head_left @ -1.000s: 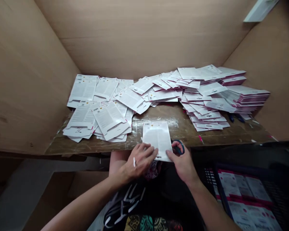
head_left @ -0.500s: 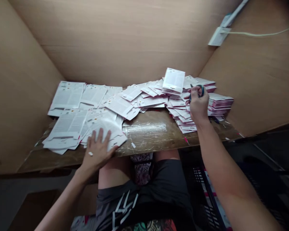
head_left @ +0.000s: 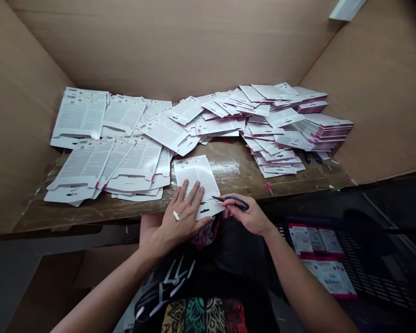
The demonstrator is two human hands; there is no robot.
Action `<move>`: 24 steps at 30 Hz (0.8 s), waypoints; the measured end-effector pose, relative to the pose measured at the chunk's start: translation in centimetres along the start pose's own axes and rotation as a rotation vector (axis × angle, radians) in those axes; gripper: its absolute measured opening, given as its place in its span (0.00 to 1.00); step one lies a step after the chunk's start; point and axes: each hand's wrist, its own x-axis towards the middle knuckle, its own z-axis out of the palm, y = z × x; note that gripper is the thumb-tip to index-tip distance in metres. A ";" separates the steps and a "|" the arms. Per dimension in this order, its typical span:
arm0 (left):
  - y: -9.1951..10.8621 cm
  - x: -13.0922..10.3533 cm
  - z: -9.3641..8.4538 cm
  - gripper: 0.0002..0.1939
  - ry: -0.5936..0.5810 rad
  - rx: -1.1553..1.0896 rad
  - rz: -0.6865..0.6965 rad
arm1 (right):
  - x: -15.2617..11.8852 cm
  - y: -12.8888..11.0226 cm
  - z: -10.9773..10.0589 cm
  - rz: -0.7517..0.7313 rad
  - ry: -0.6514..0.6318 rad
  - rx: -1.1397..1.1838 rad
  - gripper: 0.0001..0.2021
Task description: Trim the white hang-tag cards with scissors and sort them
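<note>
My left hand lies flat with its fingers spread on a white printed packet at the table's front edge. A small white scrap sticks to the back of this hand. Just right of it, my right hand is closed round dark-handled scissors. The scissors' tips point left over the packet's lower flap, near its slot. Rows of similar packets overlap on the left, and piled packets with pink edges spread to the right.
Cardboard walls enclose the wooden table at the back and both sides. A dark blue tool lies by the right stack. Below right is a dark basket with pink and white packs. A cardboard box stands below left.
My left hand has moved right with a packet beneath it. My right hand has brought the scissors from the right pile down to that packet. The packet raised over the pile now lies lower.
</note>
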 end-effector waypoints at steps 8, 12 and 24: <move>0.4 0.2 0.0 0.44 -0.032 0.024 -0.011 | 0.9 0.8 -0.5 -0.071 -0.079 -0.116 0.14; 0.4 0.2 -0.1 0.44 -0.023 0.019 -0.012 | 1.3 0.4 -0.9 -0.068 -0.212 -0.111 0.15; -0.3 3.6 -1.5 0.08 -0.047 -0.093 0.009 | 3.1 1.7 0.8 -0.161 0.098 -0.048 0.19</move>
